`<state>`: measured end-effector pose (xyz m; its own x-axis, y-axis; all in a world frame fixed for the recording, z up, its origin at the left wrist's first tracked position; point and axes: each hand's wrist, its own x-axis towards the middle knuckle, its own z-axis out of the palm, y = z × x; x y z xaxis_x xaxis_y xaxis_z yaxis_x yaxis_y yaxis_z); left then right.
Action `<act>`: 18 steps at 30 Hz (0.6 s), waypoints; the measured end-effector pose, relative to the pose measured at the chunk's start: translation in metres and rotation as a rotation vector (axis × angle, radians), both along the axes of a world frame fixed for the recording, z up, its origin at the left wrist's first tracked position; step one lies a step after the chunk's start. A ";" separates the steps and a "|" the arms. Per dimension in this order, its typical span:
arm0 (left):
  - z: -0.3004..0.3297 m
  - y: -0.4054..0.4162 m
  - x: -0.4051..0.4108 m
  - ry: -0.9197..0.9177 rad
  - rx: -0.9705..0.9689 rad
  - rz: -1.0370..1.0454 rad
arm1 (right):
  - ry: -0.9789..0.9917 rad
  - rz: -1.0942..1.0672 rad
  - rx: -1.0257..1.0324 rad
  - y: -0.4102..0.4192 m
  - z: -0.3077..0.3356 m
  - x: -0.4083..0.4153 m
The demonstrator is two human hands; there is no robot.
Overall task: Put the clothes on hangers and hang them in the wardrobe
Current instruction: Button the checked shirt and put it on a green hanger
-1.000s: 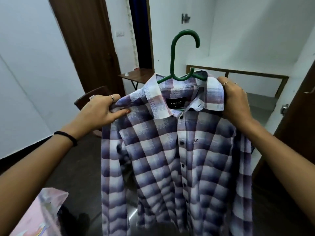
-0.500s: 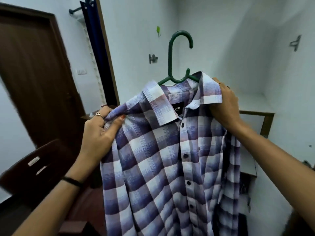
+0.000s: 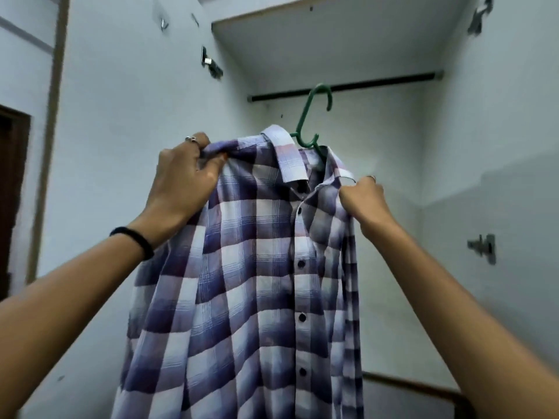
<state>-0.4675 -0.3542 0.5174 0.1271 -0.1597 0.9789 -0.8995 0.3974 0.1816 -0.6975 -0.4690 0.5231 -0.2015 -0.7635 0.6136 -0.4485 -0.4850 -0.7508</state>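
Both hands are raised, holding a purple-and-white checked shirt (image 3: 242, 267) up in front of a white-walled wardrobe niche (image 3: 348, 140). The shirt sits on a green hanger (image 3: 307, 128), whose hook rises out of the collar and tilts to the right.

The left hand (image 3: 181, 179) grips the shirt's left shoulder, fingers and thumb curled round a bunch of fabric; there is a ring on one finger and a black band (image 3: 136, 241) on the wrist. The right hand (image 3: 361, 196) pinches the fabric at the right shoulder, just beside the open collar, w/ fingers curled in; a ring shows on one finger there too. The hanger arms are hidden under the fabric, so it cannot be told whether either hand also holds the hanger itself.

The shirt hangs straight down from the two hands, front facing the camera, dark buttons running down the placket, top button undone. Its hem runs out past the bottom edge of the view.

A dark rail (image 3: 378, 83) spans the niche wall to wall near the top, under a white shelf slab. The hanger's hook top overlaps the rail in the view, approx. at its middle; whether it touches the rail or is in front of it cannot be told.

A metal bracket (image 3: 482, 246) is fixed on the right wall, and a dark door edge (image 3: 12, 176) shows at far left.
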 end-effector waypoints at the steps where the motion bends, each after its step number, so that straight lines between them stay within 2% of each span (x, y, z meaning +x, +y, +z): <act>1: 0.019 -0.026 0.001 -0.011 -0.030 0.007 | -0.009 0.011 -0.056 -0.012 0.013 0.001; 4: 0.067 -0.085 -0.001 -0.018 -0.107 0.017 | 0.010 0.061 -0.325 -0.029 0.050 0.013; 6: 0.096 -0.120 -0.001 -0.017 -0.144 0.034 | 0.067 0.136 -0.431 -0.037 0.074 0.030; 10: 0.140 -0.184 0.006 0.018 -0.195 0.026 | 0.308 0.149 -0.424 -0.079 0.112 0.066; 14: 0.165 -0.237 0.020 0.046 -0.234 0.069 | 0.321 0.319 -0.297 -0.137 0.130 0.095; 18: 0.187 -0.291 0.044 0.055 -0.279 0.099 | 0.480 0.289 -0.361 -0.204 0.145 0.137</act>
